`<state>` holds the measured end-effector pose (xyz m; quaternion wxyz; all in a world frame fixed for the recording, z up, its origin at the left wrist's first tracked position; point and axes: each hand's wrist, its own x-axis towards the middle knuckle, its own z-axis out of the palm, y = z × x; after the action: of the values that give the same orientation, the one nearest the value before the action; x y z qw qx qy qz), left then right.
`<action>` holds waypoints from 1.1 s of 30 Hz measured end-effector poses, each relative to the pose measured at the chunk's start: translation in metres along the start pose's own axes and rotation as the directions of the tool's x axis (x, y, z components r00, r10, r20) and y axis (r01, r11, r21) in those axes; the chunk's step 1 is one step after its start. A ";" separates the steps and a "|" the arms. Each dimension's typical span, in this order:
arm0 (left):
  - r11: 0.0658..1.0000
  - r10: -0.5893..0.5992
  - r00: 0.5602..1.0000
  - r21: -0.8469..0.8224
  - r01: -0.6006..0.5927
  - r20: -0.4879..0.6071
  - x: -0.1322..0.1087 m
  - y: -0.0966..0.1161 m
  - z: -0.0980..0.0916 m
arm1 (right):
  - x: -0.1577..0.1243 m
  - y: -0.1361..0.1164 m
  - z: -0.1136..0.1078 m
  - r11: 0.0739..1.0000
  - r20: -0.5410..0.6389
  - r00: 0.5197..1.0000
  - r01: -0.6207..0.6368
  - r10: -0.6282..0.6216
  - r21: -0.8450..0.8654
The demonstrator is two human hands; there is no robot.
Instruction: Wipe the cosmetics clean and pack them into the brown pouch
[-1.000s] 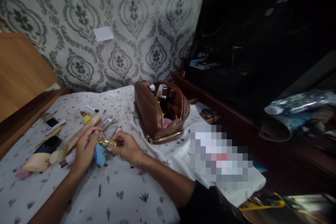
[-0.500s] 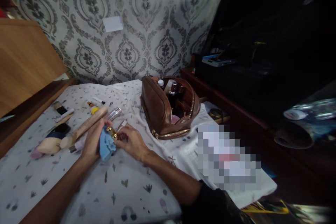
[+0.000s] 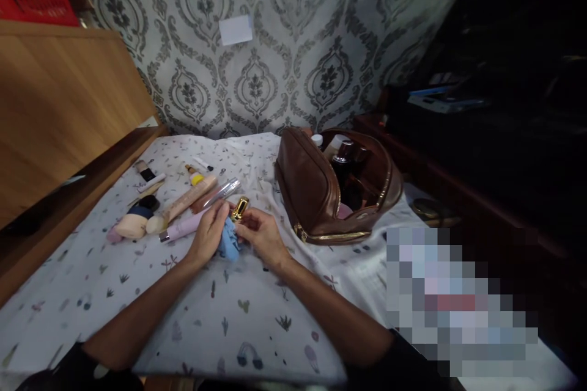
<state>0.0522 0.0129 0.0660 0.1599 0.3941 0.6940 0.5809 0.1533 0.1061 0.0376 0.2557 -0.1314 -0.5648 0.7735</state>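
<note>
My left hand [image 3: 208, 237] is closed around a blue cloth [image 3: 227, 245] over a white patterned bedsheet [image 3: 220, 311]. My right hand [image 3: 262, 238] pinches a small gold tube [image 3: 239, 208], which stands nearly upright against the cloth. Just left of my hands lie a pink tube [image 3: 182, 230], a beige tube [image 3: 190, 198] and a clear-capped tube [image 3: 221, 190]. To the right stands an open brown leather pouch [image 3: 316, 186] with bottles [image 3: 343, 159] inside.
Sponges and brushes [image 3: 132, 225] lie at the left of the sheet. A wooden headboard [image 3: 55, 110] rises on the left, patterned wallpaper [image 3: 275, 43] behind. A dark wooden shelf [image 3: 458, 195] with a round tin [image 3: 426, 209] runs along the right.
The gold tube has turned from lying sideways to nearly upright in my right hand. The view has shifted, so everything sits further right in the frame.
</note>
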 end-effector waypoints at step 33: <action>0.802 -0.348 0.931 -0.479 0.357 0.111 -0.006 -0.002 0.004 | -0.005 -0.023 -0.003 0.993 -0.174 0.979 0.112 -0.104 0.041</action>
<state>0.0579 0.0117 0.0611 0.3661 0.2095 0.5828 0.6945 0.1646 0.1108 0.0583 0.3483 -0.1603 -0.5271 0.7584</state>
